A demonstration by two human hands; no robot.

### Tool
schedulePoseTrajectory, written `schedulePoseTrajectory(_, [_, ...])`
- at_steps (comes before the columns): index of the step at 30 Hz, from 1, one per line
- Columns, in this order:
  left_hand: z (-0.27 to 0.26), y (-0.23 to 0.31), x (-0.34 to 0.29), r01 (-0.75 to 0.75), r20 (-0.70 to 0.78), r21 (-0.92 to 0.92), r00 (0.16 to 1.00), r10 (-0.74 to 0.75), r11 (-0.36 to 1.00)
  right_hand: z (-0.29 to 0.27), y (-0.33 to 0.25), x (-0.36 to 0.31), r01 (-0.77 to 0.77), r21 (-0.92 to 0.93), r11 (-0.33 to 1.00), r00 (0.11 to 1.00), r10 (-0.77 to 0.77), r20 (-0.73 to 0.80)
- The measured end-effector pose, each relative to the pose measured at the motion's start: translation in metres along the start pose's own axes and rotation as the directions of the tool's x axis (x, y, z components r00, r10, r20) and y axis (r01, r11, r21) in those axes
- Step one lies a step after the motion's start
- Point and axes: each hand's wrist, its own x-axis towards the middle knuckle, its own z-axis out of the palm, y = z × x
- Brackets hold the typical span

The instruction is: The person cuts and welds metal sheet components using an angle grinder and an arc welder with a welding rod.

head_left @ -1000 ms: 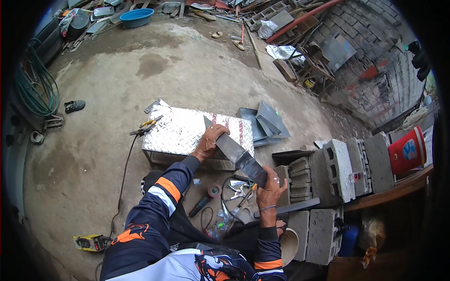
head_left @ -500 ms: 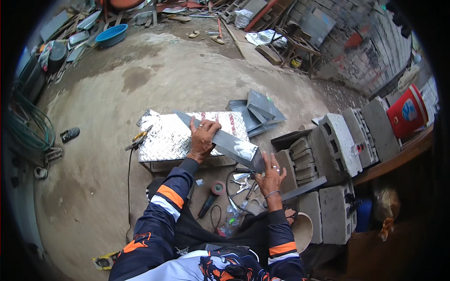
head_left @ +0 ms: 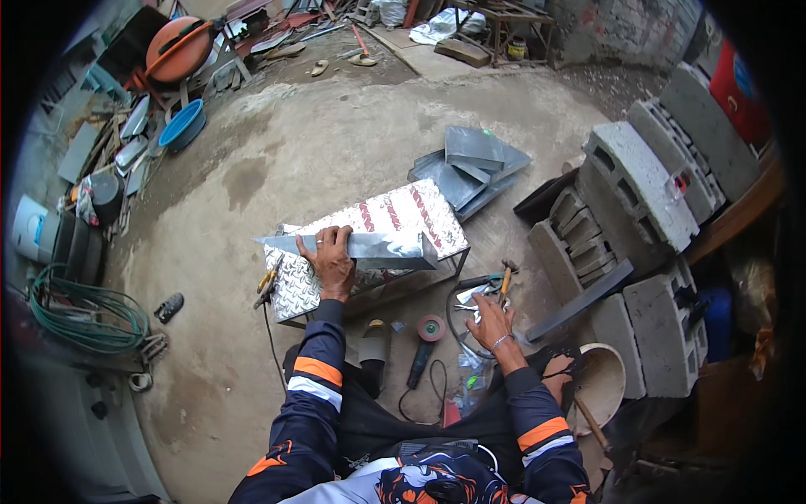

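A long bent strip of sheet metal (head_left: pixel 378 245) lies across a low table topped with diamond-pattern metal plate (head_left: pixel 294 270). My left hand (head_left: pixel 332 262) grips the strip left of its middle, fingers over its far edge. Off the table's right front corner, my right hand (head_left: pixel 494 326) is lowered over tools on the floor, fingers stretched out. Close to its fingertips lie silver metal tools (head_left: pixel 472 296), partly hidden, and a hammer (head_left: pixel 505 284) with an orange handle. An angle grinder (head_left: pixel 426 349) lies between my legs.
Flat metal sheets (head_left: pixel 474 164) are piled beyond the table. Concrete blocks (head_left: pixel 638 181) stand at right, with a metal bar (head_left: pixel 579 301) leaning there. A yellow-handled clamp (head_left: pixel 269 281) with a cable hangs at the table's left edge. A round bowl (head_left: pixel 606 370) sits by my right leg.
My right hand has let go of the strip's right end and moved down to the floor tools. My left hand has levelled the strip and lowered it onto the table. The view has shifted.
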Motion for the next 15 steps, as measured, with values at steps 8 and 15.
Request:
schedulePoseTrajectory(8, [0.02, 0.014, 0.009, -0.021, 0.142, 0.089, 0.99, 0.008, 0.996, -0.026, -0.038, 0.012, 0.05, 0.109, 0.993, 0.931, -0.086, 0.354])
schedulePoseTrajectory(15, [0.015, 0.005, 0.018, -0.032, 0.307, 0.089, 0.952, 0.003, 0.995, -0.024, -0.036, 0.01, 0.144, 0.131, 0.981, 0.908, -0.184, 0.376])
